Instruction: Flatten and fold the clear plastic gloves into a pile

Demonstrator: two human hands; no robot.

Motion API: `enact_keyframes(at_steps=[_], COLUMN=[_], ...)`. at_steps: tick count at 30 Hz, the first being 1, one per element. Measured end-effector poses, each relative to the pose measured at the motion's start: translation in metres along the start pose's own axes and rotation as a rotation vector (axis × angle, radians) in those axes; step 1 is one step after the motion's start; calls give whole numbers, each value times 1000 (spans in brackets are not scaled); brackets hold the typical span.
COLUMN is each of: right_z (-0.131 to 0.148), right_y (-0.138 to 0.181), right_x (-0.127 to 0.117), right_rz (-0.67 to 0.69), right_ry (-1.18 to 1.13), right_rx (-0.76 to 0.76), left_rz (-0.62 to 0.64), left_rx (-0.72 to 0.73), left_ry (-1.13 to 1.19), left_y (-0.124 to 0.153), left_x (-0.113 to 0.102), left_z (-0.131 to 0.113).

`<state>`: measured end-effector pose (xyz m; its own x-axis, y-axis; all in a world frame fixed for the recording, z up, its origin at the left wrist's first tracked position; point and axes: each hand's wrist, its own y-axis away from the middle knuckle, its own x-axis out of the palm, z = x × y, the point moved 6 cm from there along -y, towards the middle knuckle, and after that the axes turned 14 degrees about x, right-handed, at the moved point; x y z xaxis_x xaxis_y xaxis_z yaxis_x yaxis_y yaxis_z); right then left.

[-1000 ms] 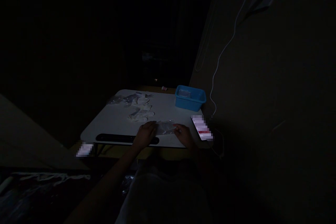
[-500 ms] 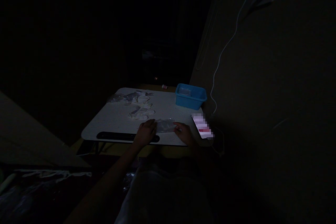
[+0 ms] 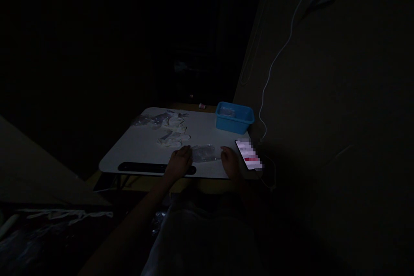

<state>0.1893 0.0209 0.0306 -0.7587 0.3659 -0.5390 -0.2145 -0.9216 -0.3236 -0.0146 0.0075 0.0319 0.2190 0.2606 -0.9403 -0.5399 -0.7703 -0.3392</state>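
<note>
- Clear bag, one: on the white bench, between the hands.
- Left hand: at the bag's left end; whether its fingers grip, I can't tell.
- Right hand: just right of the bag, fingers curled; hold unclear from here.
- Blue tub: beyond the bag.
- Phone: right of the bag.

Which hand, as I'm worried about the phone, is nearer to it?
Right. The right hand is just left of the phone; the left hand is farther left, across the clear plastic.
</note>
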Motion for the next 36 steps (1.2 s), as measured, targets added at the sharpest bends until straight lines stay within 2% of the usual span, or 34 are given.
enact_keyframes(at_steps=[2,3,8,12,16,23,31,34,36], right_z=[13,22,73,87,79,55,27,25,32], right_y=[6,11,40,48,46,35,20,18,20], right_x=[0,4,40,64,71,53,32,27,27], right_rz=[-30,-3,232,296,320,253,145,106,92], right_ry=[98,157,376,445,491,682,768,774,763], right_rx=[-76,-130,-395,-430,-408,-362,-112,-34,-49], left_rz=[14,21,75,148,157,101,129,137,137], left_rx=[2,5,10,32,30,13,-1,2,8], left_ry=[-17,-22,-31,-31,-28,-107,-107,-117,-121], left_y=[-1,-1,-2,-1,-1,-3,-3,-3,-3], left_x=[3,4,10,12,10,6,10,11,10], left_z=[0,0,1,0,-1,-3,-1,-1,-2])
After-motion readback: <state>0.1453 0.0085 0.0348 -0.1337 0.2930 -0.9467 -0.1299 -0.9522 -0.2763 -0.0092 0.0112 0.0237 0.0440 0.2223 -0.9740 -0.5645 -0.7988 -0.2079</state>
